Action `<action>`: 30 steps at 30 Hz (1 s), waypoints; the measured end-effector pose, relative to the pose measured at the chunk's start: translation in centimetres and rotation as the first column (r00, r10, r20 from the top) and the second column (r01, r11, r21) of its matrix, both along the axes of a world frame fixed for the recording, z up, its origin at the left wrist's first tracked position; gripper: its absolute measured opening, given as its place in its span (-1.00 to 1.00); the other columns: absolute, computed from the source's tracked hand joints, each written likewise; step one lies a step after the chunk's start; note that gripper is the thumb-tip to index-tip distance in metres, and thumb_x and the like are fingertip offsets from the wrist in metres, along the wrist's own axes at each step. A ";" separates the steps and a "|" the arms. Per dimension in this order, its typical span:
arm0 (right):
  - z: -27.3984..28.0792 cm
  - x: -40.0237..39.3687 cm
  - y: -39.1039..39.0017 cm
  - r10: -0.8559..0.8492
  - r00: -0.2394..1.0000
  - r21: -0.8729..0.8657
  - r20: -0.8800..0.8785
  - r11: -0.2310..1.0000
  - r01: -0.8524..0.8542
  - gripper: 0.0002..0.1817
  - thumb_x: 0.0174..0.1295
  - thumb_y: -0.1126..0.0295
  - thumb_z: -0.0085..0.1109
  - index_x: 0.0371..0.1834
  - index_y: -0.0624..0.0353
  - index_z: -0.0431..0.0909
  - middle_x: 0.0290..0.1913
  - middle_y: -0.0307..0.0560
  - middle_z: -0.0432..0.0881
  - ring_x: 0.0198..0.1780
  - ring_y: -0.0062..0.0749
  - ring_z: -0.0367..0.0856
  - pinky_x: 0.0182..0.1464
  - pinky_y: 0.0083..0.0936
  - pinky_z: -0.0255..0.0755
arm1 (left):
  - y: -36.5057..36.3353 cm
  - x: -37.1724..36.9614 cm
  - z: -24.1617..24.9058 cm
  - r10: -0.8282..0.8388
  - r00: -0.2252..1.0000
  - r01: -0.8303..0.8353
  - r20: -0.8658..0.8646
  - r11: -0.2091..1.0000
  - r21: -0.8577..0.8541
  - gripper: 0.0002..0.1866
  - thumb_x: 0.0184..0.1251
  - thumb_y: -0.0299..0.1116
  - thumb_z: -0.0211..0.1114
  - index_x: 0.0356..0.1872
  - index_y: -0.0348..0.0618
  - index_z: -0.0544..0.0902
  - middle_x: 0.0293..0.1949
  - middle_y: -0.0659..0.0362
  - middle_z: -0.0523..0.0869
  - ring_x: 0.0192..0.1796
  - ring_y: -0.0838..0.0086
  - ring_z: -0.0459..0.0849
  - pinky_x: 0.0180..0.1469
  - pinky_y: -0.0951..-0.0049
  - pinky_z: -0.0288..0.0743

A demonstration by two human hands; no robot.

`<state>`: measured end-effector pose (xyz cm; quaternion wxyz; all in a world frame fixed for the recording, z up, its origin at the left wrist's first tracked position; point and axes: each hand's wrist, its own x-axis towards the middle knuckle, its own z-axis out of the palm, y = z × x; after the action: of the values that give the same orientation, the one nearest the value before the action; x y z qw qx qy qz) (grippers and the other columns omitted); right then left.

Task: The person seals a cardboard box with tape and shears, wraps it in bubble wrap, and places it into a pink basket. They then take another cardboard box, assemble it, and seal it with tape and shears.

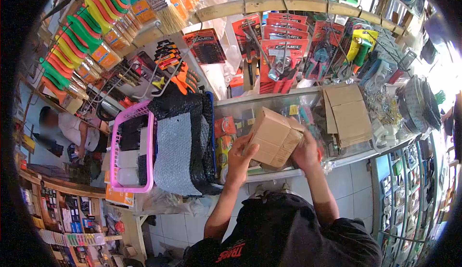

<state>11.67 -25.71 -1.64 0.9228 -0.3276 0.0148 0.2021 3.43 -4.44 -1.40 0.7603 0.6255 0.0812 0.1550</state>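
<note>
A brown cardboard box [276, 138] is held up over the glass counter, tilted, between my two hands. My left hand [241, 157] grips its left side, with the thumb on the near face and the fingers bent against the edge. At the right side, my right hand [306, 151] presses on the box near a loose-looking flap or corner; some of its fingers are hidden behind the cardboard. Flat pieces of cardboard [347, 115] lie on the counter to the right. Left of the box, bubble wrap [174, 146] lies beside a pink basket [151, 170] holding dark and white packages.
Packaged tools [284, 65] hang from a wooden rail [308, 7] beyond the counter [339, 161]. Paintbrushes [86, 33] hang at upper left. A person [72, 127] is at far left. Metal baskets [418, 103] and wire shelves [402, 195] stand at right.
</note>
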 end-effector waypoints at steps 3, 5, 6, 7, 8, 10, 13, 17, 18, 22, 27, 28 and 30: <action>-1.0 -1.0 2.3 -0.157 0.984 -0.054 0.077 0.985 0.162 -0.55 0.63 0.29 0.00 0.50 0.05 0.26 0.31 -0.05 0.60 0.35 -0.23 0.59 0.38 -0.19 0.51 | -0.1 -0.4 0.4 -0.122 0.979 0.055 -0.165 0.930 -0.364 -0.62 0.46 -0.17 0.51 0.10 -0.18 0.65 0.04 0.21 0.72 0.10 0.50 0.70 0.05 0.41 0.65; -1.8 -1.7 2.5 -0.173 0.964 -0.018 0.200 0.983 0.180 -0.51 0.57 0.41 0.09 0.48 0.05 0.20 0.28 -0.03 0.58 0.31 -0.27 0.60 0.29 -0.26 0.58 | -0.7 -0.4 1.4 -0.129 0.976 0.041 -0.173 0.898 -0.438 -0.62 0.49 -0.11 0.47 0.09 -0.14 0.63 0.01 0.23 0.73 0.05 0.51 0.72 0.02 0.41 0.65; -2.3 -1.4 2.6 -0.157 0.965 -0.084 0.210 0.980 0.178 -0.32 0.44 0.50 0.22 0.51 -0.07 0.09 0.38 0.01 0.49 0.34 -0.33 0.53 0.31 -0.33 0.49 | -0.9 -0.3 1.7 -0.128 0.976 0.030 -0.175 0.880 -0.475 -0.63 0.51 -0.09 0.45 0.08 -0.13 0.62 -0.01 0.25 0.74 0.03 0.52 0.73 0.00 0.41 0.65; -2.8 -1.2 2.8 -0.177 0.918 -0.103 0.356 0.968 0.227 -0.35 0.43 0.53 0.21 0.49 -0.06 0.12 0.37 -0.01 0.49 0.33 -0.33 0.54 0.31 -0.34 0.48 | -0.8 -0.2 1.2 -0.157 0.972 0.053 -0.175 0.871 -0.488 -0.62 0.52 -0.07 0.44 0.09 -0.12 0.62 -0.01 0.25 0.74 0.03 0.52 0.73 0.00 0.40 0.65; -3.5 -1.0 3.2 -0.188 0.850 -0.115 0.492 0.954 0.277 -0.37 0.42 0.55 0.21 0.47 -0.04 0.16 0.35 -0.02 0.48 0.32 -0.34 0.54 0.32 -0.35 0.48 | -0.6 -0.2 0.2 -0.185 0.967 0.073 -0.177 0.862 -0.502 -0.62 0.52 -0.06 0.44 0.09 -0.11 0.62 -0.01 0.25 0.75 0.04 0.51 0.74 -0.01 0.39 0.66; -2.5 -0.7 3.5 -0.113 0.751 -0.212 0.650 0.923 0.322 -0.42 0.40 0.59 0.21 0.42 0.00 0.24 0.33 -0.04 0.47 0.30 -0.36 0.55 0.33 -0.37 0.46 | -0.7 -0.2 -0.2 -0.220 0.960 0.092 -0.175 0.833 -0.545 -0.62 0.53 -0.05 0.43 0.10 -0.10 0.62 0.00 0.24 0.75 0.03 0.50 0.75 0.00 0.37 0.68; 0.0 -1.2 2.8 0.054 0.776 -0.404 0.629 0.875 0.267 -0.49 0.37 0.60 0.23 0.34 0.07 0.34 0.30 -0.06 0.47 0.28 -0.38 0.54 0.34 -0.39 0.44 | -1.0 -0.5 -0.2 -0.251 0.954 0.106 -0.167 0.798 -0.593 -0.61 0.52 -0.05 0.43 0.11 -0.09 0.62 0.01 0.22 0.76 0.03 0.48 0.76 0.04 0.34 0.70; 2.5 -1.0 1.8 0.155 0.835 -0.484 0.528 0.863 0.147 -0.57 0.30 0.63 0.25 0.22 0.17 0.45 0.18 -0.17 0.54 0.20 -0.49 0.55 0.27 -0.46 0.45 | -0.2 -0.6 -1.2 -0.281 0.946 0.149 -0.162 0.821 -0.552 -0.59 0.49 -0.09 0.47 0.13 -0.12 0.61 0.02 0.21 0.76 0.02 0.45 0.78 0.06 0.32 0.70; 2.6 -0.6 1.4 0.192 0.826 -0.518 0.530 0.845 0.136 -0.58 0.27 0.65 0.25 0.19 0.20 0.48 0.12 -0.22 0.58 0.17 -0.54 0.57 0.23 -0.50 0.46 | 0.2 -0.8 -1.5 -0.280 0.944 0.145 -0.175 0.827 -0.543 -0.58 0.48 -0.10 0.48 0.14 -0.13 0.60 0.02 0.20 0.76 0.02 0.45 0.78 0.06 0.32 0.70; 3.1 0.0 1.4 0.069 0.856 -0.457 0.512 0.865 0.204 -0.89 0.36 0.65 0.14 -0.12 0.24 0.52 -0.25 -0.31 0.63 -0.14 -0.68 0.59 -0.07 -0.62 0.48 | 0.7 -1.4 -2.1 -0.328 0.930 0.197 -0.169 0.829 -0.523 -0.57 0.45 -0.13 0.51 0.14 -0.13 0.61 0.03 0.19 0.75 0.06 0.42 0.77 0.08 0.29 0.70; -0.8 0.3 1.9 0.007 0.796 -0.442 0.605 0.835 0.328 -0.89 0.42 0.55 0.18 -0.07 0.21 0.47 -0.22 -0.30 0.58 -0.14 -0.67 0.53 -0.05 -0.62 0.44 | -0.1 -2.0 -2.7 -0.342 0.902 0.166 -0.264 0.839 -0.519 -0.58 0.43 -0.11 0.52 0.11 -0.10 0.61 0.05 0.20 0.74 0.11 0.43 0.75 0.10 0.25 0.70; -1.1 0.0 2.0 0.019 0.800 -0.452 0.600 0.833 0.319 -0.86 0.44 0.50 0.21 -0.05 0.20 0.45 -0.21 -0.30 0.56 -0.14 -0.66 0.51 -0.05 -0.62 0.42 | -0.3 -2.1 -2.8 -0.327 0.913 0.157 -0.245 0.834 -0.528 -0.58 0.44 -0.10 0.52 0.10 -0.09 0.60 0.04 0.20 0.74 0.11 0.43 0.75 0.10 0.24 0.70; -1.4 -0.7 2.6 -0.009 0.798 -0.434 0.602 0.836 0.337 -0.79 0.46 0.47 0.22 0.04 0.18 0.41 -0.13 -0.27 0.56 -0.07 -0.63 0.52 0.00 -0.59 0.43 | -0.9 -2.4 -3.0 -0.295 0.932 0.139 -0.209 0.825 -0.547 -0.57 0.44 -0.07 0.51 0.10 -0.08 0.59 0.03 0.21 0.73 0.10 0.43 0.75 0.09 0.23 0.71</action>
<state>11.02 -23.07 -3.00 0.7737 -0.6072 -0.1805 -0.0073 1.07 -5.36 -4.39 0.8945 0.4154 0.1564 -0.0531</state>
